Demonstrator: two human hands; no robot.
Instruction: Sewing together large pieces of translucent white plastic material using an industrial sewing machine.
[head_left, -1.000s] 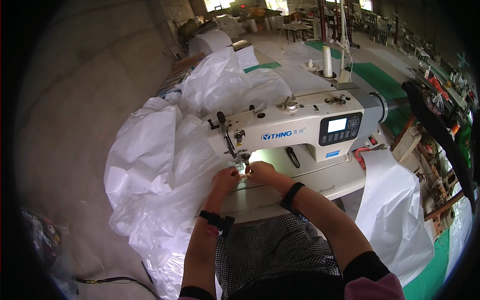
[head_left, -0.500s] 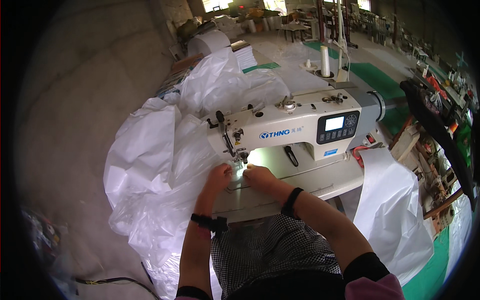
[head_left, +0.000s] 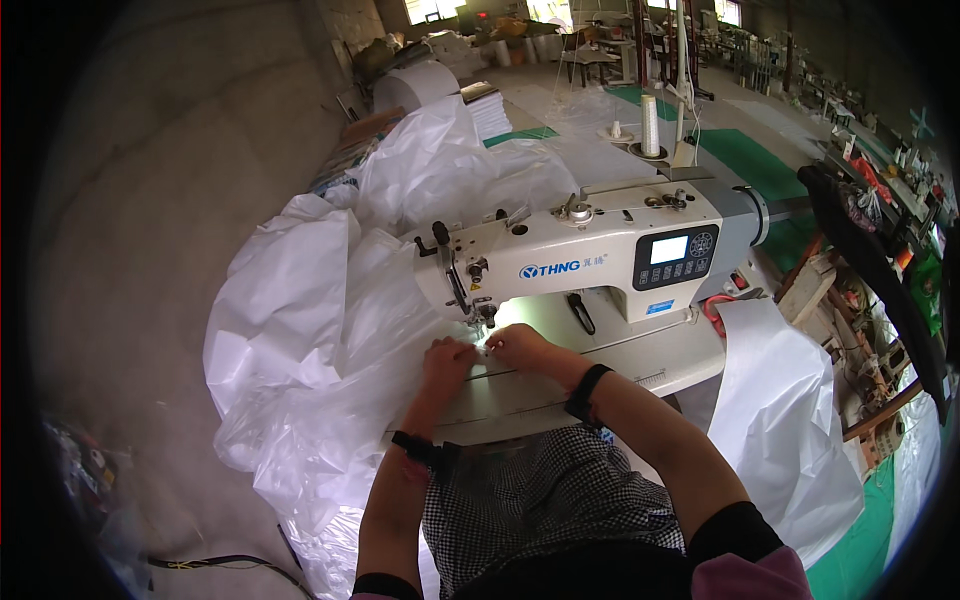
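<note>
A white sewing machine (head_left: 560, 250) stands in front of me, its lamp lighting the needle area (head_left: 486, 318). Just below and in front of the needle, my left hand (head_left: 448, 364) and my right hand (head_left: 521, 349) meet almost fingertip to fingertip over the machine bed (head_left: 540, 392). The fingers of both are closed in a pinch. Whatever lies between them is too small and too brightly lit to make out. Both wrists wear black bands.
Crumpled white sheeting (head_left: 280, 300) is heaped left of and behind the machine. Another white sheet (head_left: 780, 400) hangs at the right end. Red-handled scissors (head_left: 715, 312) and small black snips (head_left: 581, 313) lie on the table. A thread cone (head_left: 650, 125) stands behind.
My left hand has shifted right and slightly toward me, its fingers now closer to the right hand's. The right hand has moved a little, with its fingers more in view.
</note>
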